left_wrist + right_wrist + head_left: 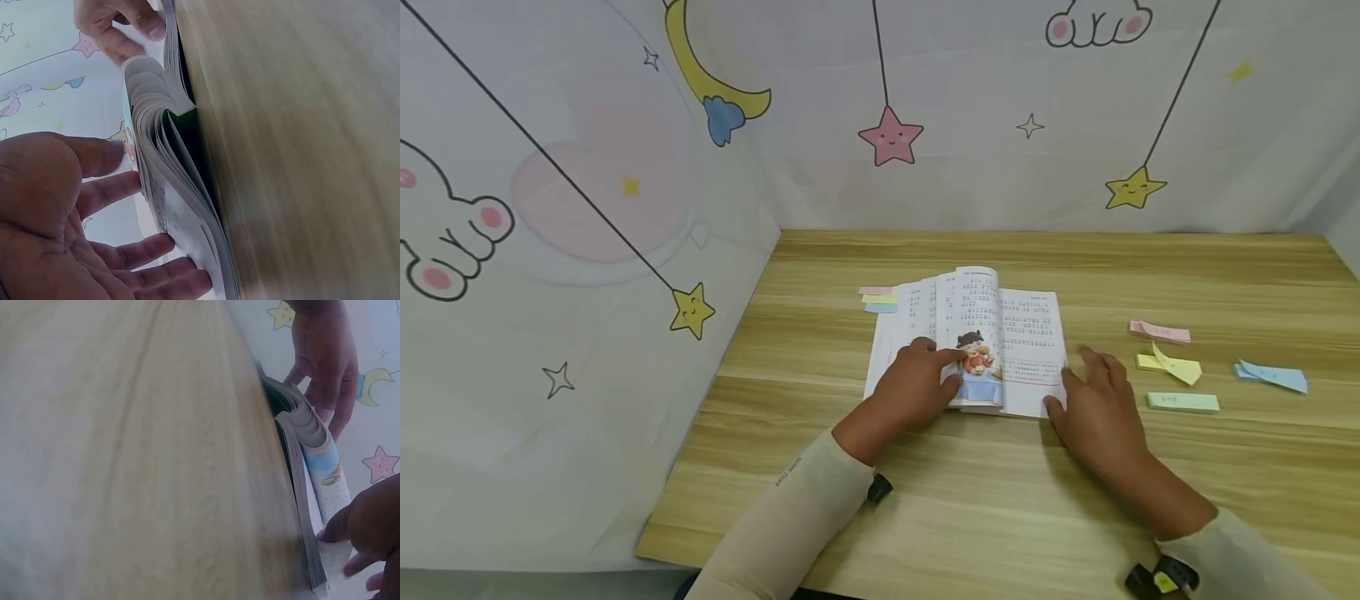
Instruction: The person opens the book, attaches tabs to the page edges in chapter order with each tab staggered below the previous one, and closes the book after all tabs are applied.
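From my remote seat, the head view shows me the book [981, 321] lying open mid-counter [985, 508]. My left hand [919, 379] rests on its left-hand pages, fingers spread, index reaching onto the printed child. My right hand [1099, 412] is loosely spread at the lower right corner, thumb on the page. Pink, yellow and blue tabs [880, 299] jut from the left edge. Right of the book I see a pink pad [1160, 332], yellow pad [1170, 365], green pad [1182, 402] and, farther out, a blue pad [1270, 376].

In the left wrist view, I see my left fingers fanned along the curved pages.

The right wrist view shows me my right thumb touching the page beside the rounded stack.
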`<action>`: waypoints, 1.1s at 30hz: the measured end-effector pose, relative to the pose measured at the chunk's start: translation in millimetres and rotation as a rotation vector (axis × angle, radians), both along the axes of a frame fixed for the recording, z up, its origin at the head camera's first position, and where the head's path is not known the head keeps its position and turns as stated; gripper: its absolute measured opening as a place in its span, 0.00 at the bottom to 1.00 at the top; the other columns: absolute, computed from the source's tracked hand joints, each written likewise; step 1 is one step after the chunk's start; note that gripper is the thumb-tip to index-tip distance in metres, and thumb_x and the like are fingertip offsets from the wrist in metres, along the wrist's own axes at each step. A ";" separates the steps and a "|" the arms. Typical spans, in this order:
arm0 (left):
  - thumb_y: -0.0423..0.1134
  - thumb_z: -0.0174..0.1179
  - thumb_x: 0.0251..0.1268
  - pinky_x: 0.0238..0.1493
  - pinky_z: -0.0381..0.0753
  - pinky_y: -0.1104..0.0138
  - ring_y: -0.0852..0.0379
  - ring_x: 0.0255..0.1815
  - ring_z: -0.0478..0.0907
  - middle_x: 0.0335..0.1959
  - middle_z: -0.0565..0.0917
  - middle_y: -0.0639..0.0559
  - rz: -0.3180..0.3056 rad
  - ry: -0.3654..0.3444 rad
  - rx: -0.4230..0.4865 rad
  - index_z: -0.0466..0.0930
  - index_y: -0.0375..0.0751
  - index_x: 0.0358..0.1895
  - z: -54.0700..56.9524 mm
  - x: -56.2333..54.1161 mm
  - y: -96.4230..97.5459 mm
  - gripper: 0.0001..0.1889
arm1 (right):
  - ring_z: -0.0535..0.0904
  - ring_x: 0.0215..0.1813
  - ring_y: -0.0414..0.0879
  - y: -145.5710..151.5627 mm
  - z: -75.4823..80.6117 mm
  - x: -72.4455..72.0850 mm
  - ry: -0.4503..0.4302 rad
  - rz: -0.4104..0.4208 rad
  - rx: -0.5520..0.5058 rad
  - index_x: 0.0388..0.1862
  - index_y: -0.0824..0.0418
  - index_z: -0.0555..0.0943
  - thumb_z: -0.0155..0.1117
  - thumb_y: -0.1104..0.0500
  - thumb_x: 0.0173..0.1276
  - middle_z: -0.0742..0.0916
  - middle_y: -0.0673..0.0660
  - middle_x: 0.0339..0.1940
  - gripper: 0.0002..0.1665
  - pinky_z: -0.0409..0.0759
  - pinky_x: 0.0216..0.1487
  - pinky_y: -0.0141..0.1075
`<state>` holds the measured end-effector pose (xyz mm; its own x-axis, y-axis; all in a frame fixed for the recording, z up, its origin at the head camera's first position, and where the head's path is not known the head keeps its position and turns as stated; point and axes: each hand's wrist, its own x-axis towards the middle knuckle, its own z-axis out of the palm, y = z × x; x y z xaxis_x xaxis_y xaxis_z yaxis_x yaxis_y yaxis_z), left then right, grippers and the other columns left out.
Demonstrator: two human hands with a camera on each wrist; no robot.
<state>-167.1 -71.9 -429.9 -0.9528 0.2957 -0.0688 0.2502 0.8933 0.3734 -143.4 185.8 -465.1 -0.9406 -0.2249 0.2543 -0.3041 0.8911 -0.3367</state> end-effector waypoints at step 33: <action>0.28 0.57 0.68 0.71 0.60 0.45 0.37 0.80 0.49 0.80 0.56 0.45 -0.132 0.164 -0.136 0.77 0.69 0.69 -2.0 0.8 -2.5 0.32 | 0.57 0.71 0.78 5.7 -4.1 -5.0 -0.098 0.043 -0.006 0.70 0.73 0.72 0.72 0.57 0.67 0.67 0.81 0.71 0.37 0.58 0.66 0.70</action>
